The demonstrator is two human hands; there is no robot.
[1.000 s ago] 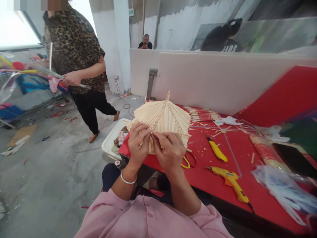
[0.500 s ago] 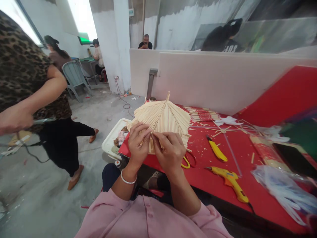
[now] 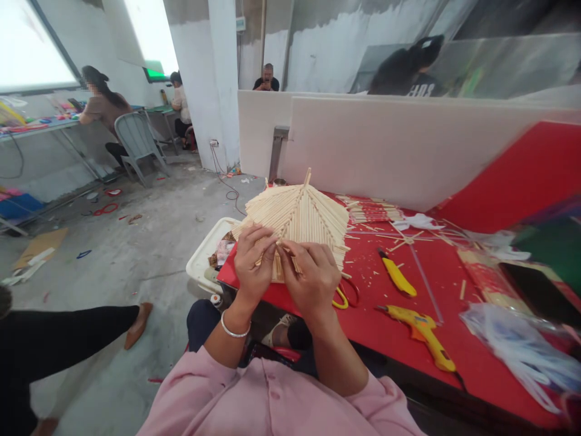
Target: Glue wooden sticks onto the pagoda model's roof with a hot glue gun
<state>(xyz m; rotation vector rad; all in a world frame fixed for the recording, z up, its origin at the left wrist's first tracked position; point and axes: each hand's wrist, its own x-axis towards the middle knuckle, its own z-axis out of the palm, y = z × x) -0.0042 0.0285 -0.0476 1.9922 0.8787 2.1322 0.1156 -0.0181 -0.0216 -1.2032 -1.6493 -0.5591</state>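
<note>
A model roof of pale wooden sticks (image 3: 313,212) rests on the near left part of the red table, its ridges meeting at a peak with sticks jutting up. My left hand (image 3: 255,259) is closed in a pinch at the roof's near corner. Fingertip to fingertip with it, my right hand (image 3: 312,271) pinches at the same spot. A small pale stick end shows between the fingertips; most of it is hidden. Just right of my right hand lie scissors with a yellow handle loop (image 3: 340,298), partly covered by the roof and hand.
On the red table (image 3: 363,327) lie a yellow utility knife (image 3: 398,274), a yellow glue gun (image 3: 422,333), loose sticks (image 3: 374,210), plastic bags (image 3: 521,345) and a dark phone (image 3: 542,293). A white bin (image 3: 200,266) stands at left. White boards (image 3: 363,145) rise behind.
The person walking at left has moved out toward the left edge; only a leg and foot show clearly, uncovering a worktable behind. My hands stay at the same corner, almost still.
</note>
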